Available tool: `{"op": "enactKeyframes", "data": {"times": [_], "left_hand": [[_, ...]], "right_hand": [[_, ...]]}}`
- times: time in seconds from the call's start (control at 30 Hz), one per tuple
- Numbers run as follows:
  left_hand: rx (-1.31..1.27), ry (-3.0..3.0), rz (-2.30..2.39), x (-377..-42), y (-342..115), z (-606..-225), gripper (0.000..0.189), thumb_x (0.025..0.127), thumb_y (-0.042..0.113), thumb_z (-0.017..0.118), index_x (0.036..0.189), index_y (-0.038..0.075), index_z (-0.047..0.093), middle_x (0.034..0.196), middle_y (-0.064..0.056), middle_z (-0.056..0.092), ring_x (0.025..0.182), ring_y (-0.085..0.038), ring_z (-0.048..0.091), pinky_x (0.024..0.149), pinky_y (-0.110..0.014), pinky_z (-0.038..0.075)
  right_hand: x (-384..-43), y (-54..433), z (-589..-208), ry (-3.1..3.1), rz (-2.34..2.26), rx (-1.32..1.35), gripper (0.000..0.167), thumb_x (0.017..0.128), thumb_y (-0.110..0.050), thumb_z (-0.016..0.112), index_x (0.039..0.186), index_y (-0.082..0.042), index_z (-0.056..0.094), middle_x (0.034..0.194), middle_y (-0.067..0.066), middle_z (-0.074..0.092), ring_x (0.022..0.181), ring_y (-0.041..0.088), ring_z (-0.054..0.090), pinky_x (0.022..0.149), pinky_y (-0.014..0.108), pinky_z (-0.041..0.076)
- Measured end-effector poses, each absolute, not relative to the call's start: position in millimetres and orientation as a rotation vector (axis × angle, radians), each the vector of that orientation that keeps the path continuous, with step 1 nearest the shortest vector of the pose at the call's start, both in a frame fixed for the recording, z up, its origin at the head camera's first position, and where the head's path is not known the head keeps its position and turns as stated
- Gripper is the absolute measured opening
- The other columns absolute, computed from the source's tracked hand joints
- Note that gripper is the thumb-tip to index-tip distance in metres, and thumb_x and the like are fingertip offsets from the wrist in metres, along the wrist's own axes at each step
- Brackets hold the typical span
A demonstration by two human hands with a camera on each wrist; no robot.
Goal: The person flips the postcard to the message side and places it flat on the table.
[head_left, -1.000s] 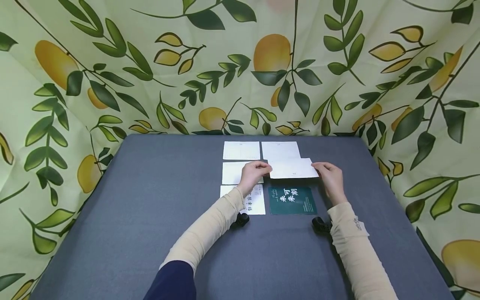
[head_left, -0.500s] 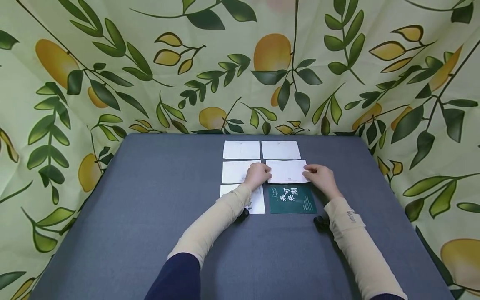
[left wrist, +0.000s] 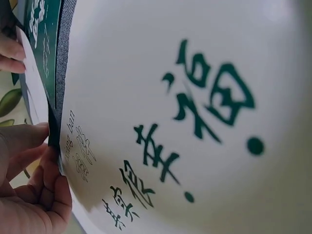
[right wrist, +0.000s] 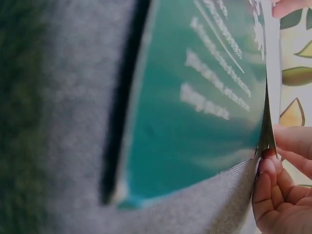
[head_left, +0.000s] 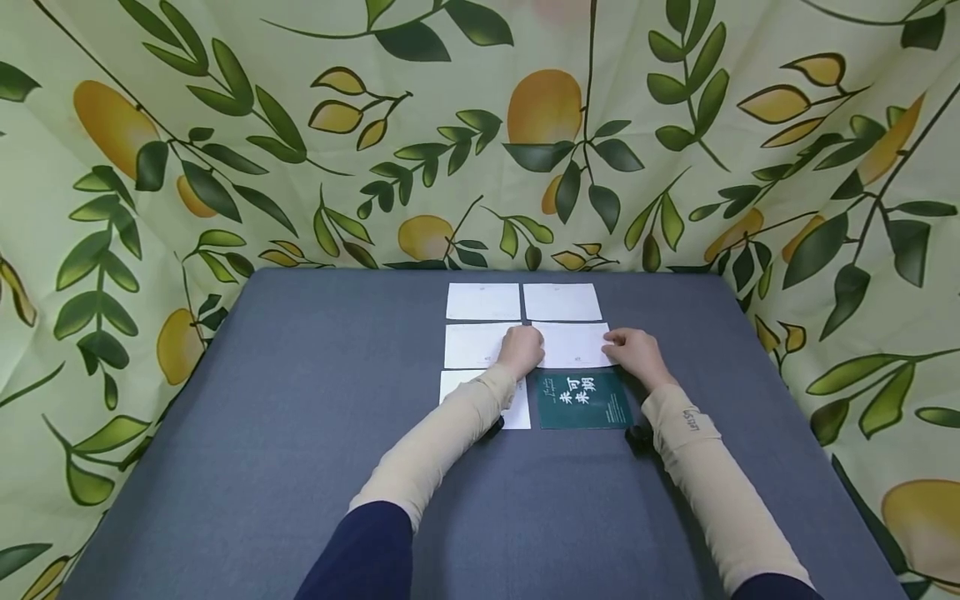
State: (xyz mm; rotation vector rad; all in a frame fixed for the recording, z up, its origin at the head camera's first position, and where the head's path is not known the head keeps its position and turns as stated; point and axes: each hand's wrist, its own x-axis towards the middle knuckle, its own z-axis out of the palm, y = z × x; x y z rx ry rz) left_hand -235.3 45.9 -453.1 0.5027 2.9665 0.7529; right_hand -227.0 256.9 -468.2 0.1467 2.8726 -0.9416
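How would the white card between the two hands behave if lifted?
Probably light: the white card shows a thin edge in the right wrist view. Likely moderately stiff, since it shows no obvious sag between the left hand and right hand. Being a flat rectangle, it seems unlikely to roll.

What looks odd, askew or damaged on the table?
Only the green card, front right, stands out: the other five cards show white faces, including the middle-right white card that the left hand and right hand pinch. No spill or damage visible.
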Motion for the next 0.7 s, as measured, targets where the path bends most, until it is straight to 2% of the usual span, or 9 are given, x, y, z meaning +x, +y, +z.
{"op": "enactKeyframes", "data": {"times": [0.07,0.17,0.3,0.4,0.53,0.7], "left_hand": [[0.513,2.991,0.688,-233,48,-453,0.024,0.084,0.0,0.055,0.064,0.003,0.069,0.057,-0.007,0.065,0.058,-0.012,0.055,0.067,-0.023,0.049],[0.541,3.039,0.578,-229,52,-455,0.02,0.086,0.003,0.055,0.078,0.002,0.073,0.073,-0.009,0.072,0.073,-0.018,0.066,0.076,-0.03,0.053],[0.537,3.098,0.47,-229,54,-459,0.017,0.087,0.007,0.057,0.088,0.002,0.073,0.091,-0.012,0.072,0.086,-0.023,0.067,0.078,-0.034,0.055],[0.518,3.114,0.448,-230,52,-462,0.015,0.085,0.01,0.061,0.089,0.003,0.074,0.096,-0.012,0.069,0.089,-0.022,0.066,0.078,-0.033,0.054],[0.547,3.102,0.464,-234,47,-462,0.014,0.083,0.012,0.062,0.088,0.006,0.074,0.095,-0.009,0.068,0.088,-0.02,0.064,0.078,-0.033,0.051],[0.561,3.108,0.568,-237,39,-462,0.02,0.085,0.019,0.062,0.099,0.012,0.073,0.102,-0.004,0.068,0.096,-0.02,0.063,0.081,-0.034,0.049]], "right_hand": [[-227,258,-471,2.875,-0.913,0.134,0.036,0.091,-0.016,0.055,0.121,0.003,0.058,0.119,0.025,0.058,0.1,0.033,0.053,0.09,0.049,0.045],[-225,259,-474,2.887,-0.884,0.113,0.034,0.091,-0.015,0.055,0.12,0.004,0.059,0.11,0.024,0.06,0.091,0.03,0.051,0.079,0.043,0.045],[-223,259,-476,2.912,-0.876,0.095,0.033,0.091,-0.014,0.056,0.118,0.004,0.06,0.1,0.022,0.058,0.084,0.027,0.046,0.071,0.037,0.04],[-223,258,-477,2.918,-0.869,0.076,0.034,0.091,-0.014,0.055,0.12,0.003,0.06,0.096,0.021,0.056,0.083,0.026,0.044,0.068,0.034,0.038],[-222,256,-476,2.933,-0.843,0.053,0.036,0.092,-0.014,0.051,0.123,0.004,0.057,0.088,0.018,0.051,0.075,0.025,0.043,0.06,0.03,0.035],[-221,256,-469,2.918,-0.843,0.054,0.038,0.092,-0.015,0.051,0.125,0.004,0.054,0.08,0.016,0.052,0.069,0.023,0.046,0.057,0.028,0.035]]}}
